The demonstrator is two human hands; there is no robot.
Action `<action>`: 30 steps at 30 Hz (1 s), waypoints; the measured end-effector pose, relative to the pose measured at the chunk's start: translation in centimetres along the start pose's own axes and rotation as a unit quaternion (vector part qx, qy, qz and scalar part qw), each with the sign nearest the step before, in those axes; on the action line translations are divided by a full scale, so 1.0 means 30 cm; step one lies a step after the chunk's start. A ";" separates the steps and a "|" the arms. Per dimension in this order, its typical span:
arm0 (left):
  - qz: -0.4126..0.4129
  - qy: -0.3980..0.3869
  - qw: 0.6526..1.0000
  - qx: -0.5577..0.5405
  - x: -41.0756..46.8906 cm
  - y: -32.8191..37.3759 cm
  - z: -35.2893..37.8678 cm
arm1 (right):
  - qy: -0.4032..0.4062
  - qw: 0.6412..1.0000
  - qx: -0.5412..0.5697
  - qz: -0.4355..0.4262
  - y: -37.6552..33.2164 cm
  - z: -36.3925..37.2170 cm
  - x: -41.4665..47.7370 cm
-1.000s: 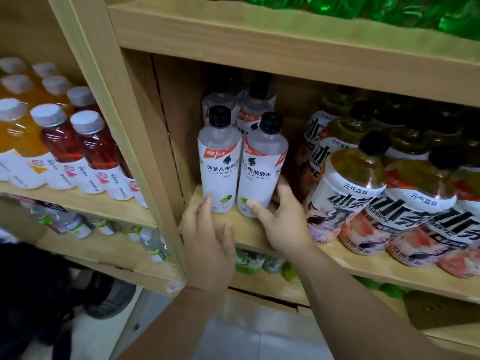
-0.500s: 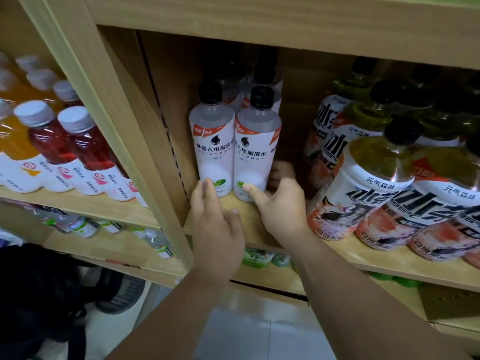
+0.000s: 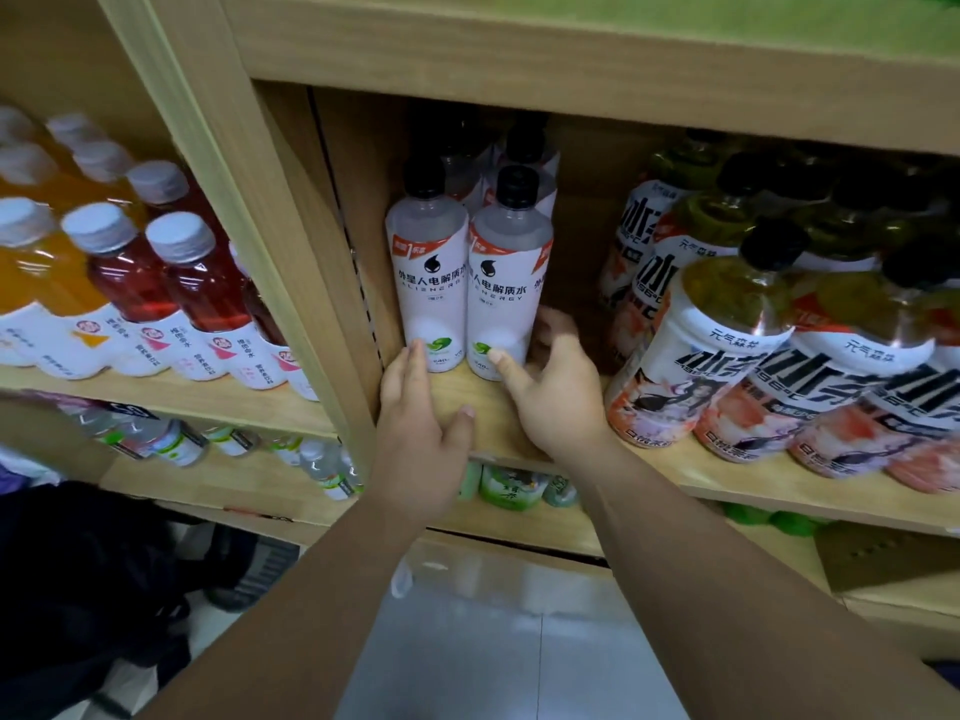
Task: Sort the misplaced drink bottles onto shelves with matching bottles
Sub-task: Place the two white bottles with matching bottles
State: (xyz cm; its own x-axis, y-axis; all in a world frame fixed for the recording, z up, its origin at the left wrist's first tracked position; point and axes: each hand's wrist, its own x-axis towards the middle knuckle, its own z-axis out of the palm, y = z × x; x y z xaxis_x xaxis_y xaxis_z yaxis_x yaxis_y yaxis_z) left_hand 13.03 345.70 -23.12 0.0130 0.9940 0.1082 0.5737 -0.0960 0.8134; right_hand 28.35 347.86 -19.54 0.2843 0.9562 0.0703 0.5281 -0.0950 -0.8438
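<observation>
— Where are the task's bottles standing?
— At the left end of the light wooden shelf [image 3: 737, 478]. Two clear plastic bottles with black caps and white labels, the left white bottle [image 3: 428, 283] and the right white bottle [image 3: 506, 293], are standing upright and touching, just beside the wooden side panel [image 3: 358, 226]. More of the same kind [image 3: 524, 148] are standing behind them.
— What is the left hand doing?
— The left hand [image 3: 421, 439] is reaching over the shelf board with its fingers straight and pressed together and its thumb sticking out. Its fingertips are touching the left white bottle's foot.
— And the right hand?
— The right hand [image 3: 561, 392] is gripping the right white bottle's foot. The thumb is pressing on the front and the fingers, somewhat blurred, are curling round the right side.
— What is standing nearby?
— Squat yellow-green drink bottles [image 3: 727, 345] with black caps are crowding the same shelf to the right. On the neighbouring shelf to the left, white-capped red drink bottles [image 3: 208, 288] and orange drink bottles [image 3: 36, 272] are standing in rows.
</observation>
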 end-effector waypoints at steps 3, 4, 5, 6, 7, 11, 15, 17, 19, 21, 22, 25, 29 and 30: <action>0.002 -0.039 0.999 0.009 -0.026 0.028 -0.054 | 0.013 0.999 -0.034 -0.004 -0.055 -0.072 -0.068; 0.012 -0.053 0.998 0.022 -0.038 0.040 -0.079 | 0.022 0.999 -0.044 -0.005 -0.075 -0.100 -0.100; 0.028 -0.064 0.997 0.039 -0.048 0.052 -0.107 | 0.029 0.998 -0.058 -0.005 -0.091 -0.130 -0.132; 0.047 -0.075 0.995 0.056 -0.059 0.066 -0.136 | 0.034 0.996 -0.080 -0.003 -0.105 -0.163 -0.170; 0.070 -0.085 0.991 0.073 -0.067 0.084 -0.164 | 0.035 0.993 -0.110 0.003 -0.120 -0.201 -0.213; 0.141 -0.130 0.972 0.136 -0.092 0.180 -0.247 | 0.037 0.973 -0.227 0.004 -0.151 -0.374 -0.401; 0.212 -0.162 0.949 0.168 -0.137 0.347 -0.239 | 0.081 0.949 -0.304 0.024 -0.149 -0.592 -0.556; 0.258 -0.176 0.931 0.187 -0.169 0.453 -0.205 | 0.106 0.933 -0.342 0.030 -0.140 -0.714 -0.624; 0.300 -0.189 0.913 0.204 -0.210 0.570 -0.156 | 0.135 0.917 -0.375 0.034 -0.119 -0.844 -0.695; 0.333 -0.194 0.898 0.213 -0.253 0.686 -0.098 | 0.156 0.904 -0.394 0.053 -0.095 -0.969 -0.758; 0.347 -0.195 0.891 0.217 -0.278 0.745 -0.066 | 0.167 0.899 -0.400 0.064 -0.080 -1.033 -0.790; 0.388 -0.195 0.874 0.218 -0.365 0.925 0.042 | 0.208 0.891 -0.395 0.079 -0.026 -1.226 -0.880; 0.432 -0.173 0.856 0.225 -0.502 1.170 0.196 | 0.244 0.883 -0.391 0.085 0.050 -1.490 -0.980; 0.438 -0.163 0.855 0.224 -0.544 1.238 0.232 | 0.250 0.882 -0.390 0.083 0.065 -1.566 -1.003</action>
State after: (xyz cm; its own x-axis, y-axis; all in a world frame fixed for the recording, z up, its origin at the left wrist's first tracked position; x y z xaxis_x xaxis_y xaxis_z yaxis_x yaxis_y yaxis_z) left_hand 39.83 326.26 1.36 0.7847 0.5185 0.3397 0.4815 -0.8550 0.1927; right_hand 58.41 305.88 1.71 0.6239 0.6882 0.3703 0.7807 -0.5702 -0.2557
